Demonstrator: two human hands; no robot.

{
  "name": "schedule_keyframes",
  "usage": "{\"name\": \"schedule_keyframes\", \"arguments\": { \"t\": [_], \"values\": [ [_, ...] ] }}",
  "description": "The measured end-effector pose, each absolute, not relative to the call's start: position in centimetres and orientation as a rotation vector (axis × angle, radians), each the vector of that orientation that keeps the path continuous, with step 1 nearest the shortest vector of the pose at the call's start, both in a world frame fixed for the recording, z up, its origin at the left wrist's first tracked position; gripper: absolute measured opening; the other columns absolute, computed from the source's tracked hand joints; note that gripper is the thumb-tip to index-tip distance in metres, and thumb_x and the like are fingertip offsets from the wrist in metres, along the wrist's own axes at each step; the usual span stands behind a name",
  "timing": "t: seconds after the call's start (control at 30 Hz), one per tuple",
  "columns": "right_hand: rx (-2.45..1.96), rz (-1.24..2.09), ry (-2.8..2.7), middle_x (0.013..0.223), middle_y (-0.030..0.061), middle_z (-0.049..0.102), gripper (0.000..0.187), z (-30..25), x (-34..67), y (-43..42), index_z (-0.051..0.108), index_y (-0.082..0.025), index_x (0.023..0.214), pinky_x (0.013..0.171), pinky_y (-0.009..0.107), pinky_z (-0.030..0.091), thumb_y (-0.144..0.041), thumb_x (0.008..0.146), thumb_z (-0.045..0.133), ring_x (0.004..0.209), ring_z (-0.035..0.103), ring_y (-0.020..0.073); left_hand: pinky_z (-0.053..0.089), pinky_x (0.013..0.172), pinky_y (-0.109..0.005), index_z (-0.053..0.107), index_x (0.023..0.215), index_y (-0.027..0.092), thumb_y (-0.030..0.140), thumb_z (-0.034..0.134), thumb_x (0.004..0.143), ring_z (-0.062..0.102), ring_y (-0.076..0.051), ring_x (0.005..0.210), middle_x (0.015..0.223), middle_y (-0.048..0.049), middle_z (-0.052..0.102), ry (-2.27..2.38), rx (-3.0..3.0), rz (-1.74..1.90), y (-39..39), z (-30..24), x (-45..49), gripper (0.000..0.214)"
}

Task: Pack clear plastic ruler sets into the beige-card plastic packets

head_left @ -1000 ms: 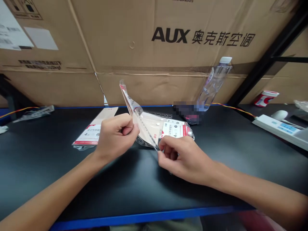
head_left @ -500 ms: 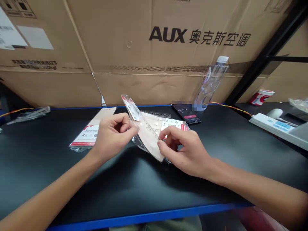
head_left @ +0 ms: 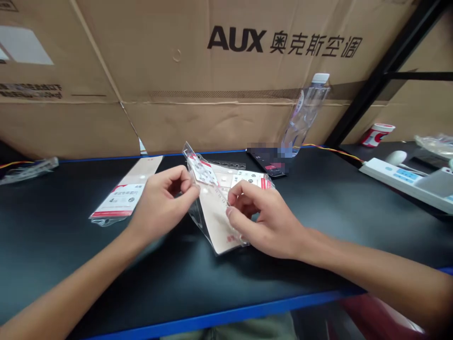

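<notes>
Between my hands a clear plastic pouch [head_left: 217, 222] with a beige backing and a red-white label card is held tilted above the table. Ruler scale marks run along its edge between my fingers; whether that ruler lies inside it I cannot tell. My left hand [head_left: 166, 200] is closed in a pinch at the pouch's left edge. My right hand [head_left: 265, 219], thumb and forefinger together, pinches the edge on the right. Behind it lies another labelled packet [head_left: 247, 177], partly covered. A similar ruler-set packet [head_left: 122, 198] lies flat left of my left hand.
A phone [head_left: 267, 163] lies behind the packets, near a leaning water bottle [head_left: 306, 115]. At right are a white power strip [head_left: 406, 177] and a red-white tub [head_left: 378, 135]. Crumpled clear plastic [head_left: 31, 171] lies at left. A large cardboard box [head_left: 198, 127] stands behind the black table [head_left: 170, 293].
The pouch has turned so its beige face and label card show more toward me. Both hands keep their pinches, nearly in place. The camera view has shifted slightly.
</notes>
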State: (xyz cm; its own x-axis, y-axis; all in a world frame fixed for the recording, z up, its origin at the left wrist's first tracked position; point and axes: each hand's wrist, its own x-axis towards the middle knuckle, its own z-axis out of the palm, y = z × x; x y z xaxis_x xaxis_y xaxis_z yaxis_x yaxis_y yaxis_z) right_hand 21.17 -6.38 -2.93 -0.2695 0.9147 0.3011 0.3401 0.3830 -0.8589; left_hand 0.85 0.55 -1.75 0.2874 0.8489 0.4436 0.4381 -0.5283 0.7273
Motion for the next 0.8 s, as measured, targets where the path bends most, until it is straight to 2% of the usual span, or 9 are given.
{"name": "schedule_keyframes", "arguments": {
  "t": [0.1,0.23,0.33,0.43,0.5,0.6,0.7,0.8],
  "values": [
    [-1.087,0.936,-1.702,0.067,-0.0049,0.059,0.013,-3.1,21.5,-5.6,0.047,-0.021,0.096,0.051,0.021,0.045,-0.018,0.086,0.055,0.054,0.058,0.0096,0.042,0.057,-0.023,0.052,0.077,0.021,0.021,0.062,0.074,0.053,-0.014,0.066,0.076,0.0009,0.058,1.254,2.169,1.045,2.1,-1.8,-0.2,0.011],
    [-1.037,1.054,-1.573,0.081,-0.0015,0.065,0.025,-3.6,22.0,-4.4,0.046,-0.022,0.111,0.057,0.023,0.051,-0.017,0.087,0.054,0.065,0.066,0.0126,0.049,0.070,-0.028,0.063,0.095,0.022,0.025,0.064,0.071,0.062,-0.023,0.089,0.099,-0.0057,0.066,1.364,2.315,0.814,4.5,-2.7,-2.1,0.024],
    [-1.005,1.083,-1.528,0.088,0.0014,0.067,0.027,-4.0,22.1,-3.7,0.046,-0.022,0.114,0.064,0.026,0.054,-0.019,0.088,0.055,0.075,0.069,0.0142,0.050,0.083,-0.033,0.067,0.098,0.022,0.023,0.065,0.069,0.059,-0.028,0.108,0.110,-0.0083,0.066,1.401,2.322,0.871,5.1,-2.9,-2.6,0.028],
    [-0.974,1.113,-1.542,0.094,0.0034,0.068,0.027,-4.4,22.1,-3.5,0.046,-0.021,0.115,0.072,0.028,0.056,-0.019,0.090,0.057,0.083,0.069,0.0147,0.051,0.090,-0.035,0.070,0.100,0.023,0.023,0.068,0.070,0.058,-0.029,0.116,0.118,-0.0086,0.066,1.203,2.117,0.938,4.2,-2.1,-2.0,0.030],
    [-0.953,1.128,-1.570,0.098,0.0042,0.068,0.026,-4.6,22.0,-3.7,0.047,-0.022,0.115,0.076,0.029,0.056,-0.020,0.091,0.057,0.086,0.070,0.0147,0.052,0.092,-0.038,0.070,0.105,0.022,0.025,0.070,0.073,0.061,-0.029,0.114,0.116,-0.0098,0.069,0.970,1.911,0.916,3.2,-1.4,-1.4,0.033],
    [-0.916,1.124,-1.647,0.102,0.0056,0.068,0.020,-4.8,21.9,-4.2,0.050,-0.021,0.113,0.082,0.032,0.057,-0.024,0.095,0.056,0.089,0.070,0.0154,0.055,0.087,-0.040,0.069,0.110,0.021,0.030,0.071,0.079,0.068,-0.026,0.096,0.096,-0.0094,0.073,0.824,1.723,0.859,2.0,-0.6,-0.6,0.033],
    [-0.908,1.017,-1.819,0.105,0.0067,0.068,0.017,-4.7,21.9,-4.6,0.055,-0.019,0.111,0.086,0.032,0.056,-0.026,0.096,0.055,0.094,0.068,0.0161,0.057,0.074,-0.034,0.069,0.099,0.020,0.030,0.074,0.077,0.067,-0.019,0.072,0.078,-0.0043,0.070,0.858,1.658,0.915,2.1,-0.3,-0.5,0.025],
    [-0.918,0.729,-2.032,0.107,0.0074,0.069,0.015,-4.4,21.6,-3.9,0.060,-0.019,0.109,0.090,0.034,0.053,-0.022,0.095,0.055,0.097,0.065,0.0180,0.050,0.055,-0.026,0.066,0.085,0.018,0.030,0.074,0.076,0.057,-0.012,0.054,0.068,0.0002,0.062,0.993,1.541,1.080,3.6,-0.5,-1.5,0.017]
  ]
}}
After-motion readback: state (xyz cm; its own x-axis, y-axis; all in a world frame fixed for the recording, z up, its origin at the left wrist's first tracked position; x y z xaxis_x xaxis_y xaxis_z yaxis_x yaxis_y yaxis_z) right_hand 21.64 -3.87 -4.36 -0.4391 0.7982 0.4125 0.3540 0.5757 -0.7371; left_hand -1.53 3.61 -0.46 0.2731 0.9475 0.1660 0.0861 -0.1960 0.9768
